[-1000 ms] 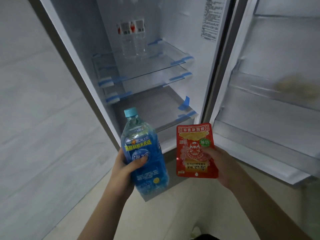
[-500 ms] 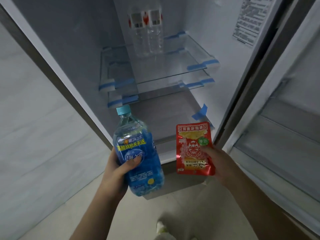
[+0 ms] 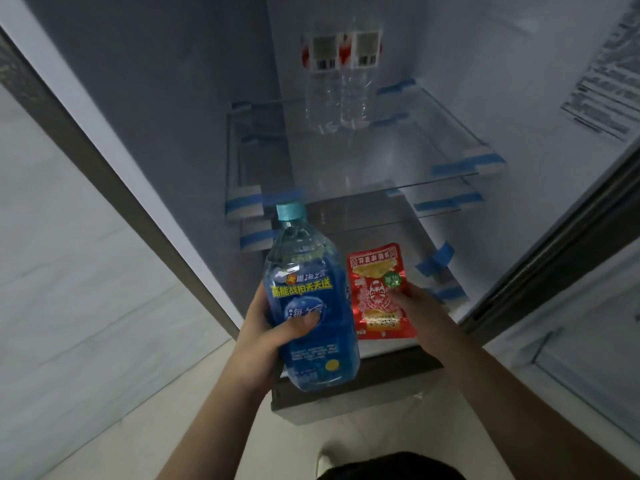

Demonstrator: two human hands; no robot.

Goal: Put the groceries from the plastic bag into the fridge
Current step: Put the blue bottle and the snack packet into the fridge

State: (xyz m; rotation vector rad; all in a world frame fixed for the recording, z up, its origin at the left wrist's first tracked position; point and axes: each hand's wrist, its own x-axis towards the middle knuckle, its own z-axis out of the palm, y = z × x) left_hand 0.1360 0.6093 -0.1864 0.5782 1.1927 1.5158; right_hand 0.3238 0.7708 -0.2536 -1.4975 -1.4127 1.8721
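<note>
The left hand (image 3: 263, 337) gripped the blue bottle (image 3: 308, 303) upright and the right hand (image 3: 420, 315) pinched the red packet (image 3: 375, 292), both held just before the open fridge (image 3: 194, 98). Standing the bottle well back on a glass shelf (image 3: 398, 161) first, beside the two clear bottles (image 3: 337, 81), looked wisest

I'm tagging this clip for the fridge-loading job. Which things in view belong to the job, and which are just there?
Belongs to the job:
- blue drink bottle, in the left hand grip
- red snack packet, pinched by the right hand
- open fridge with its glass shelves

Just there:
- two clear water bottles on the upper shelf
- blue tape strips
- label sticker
</note>
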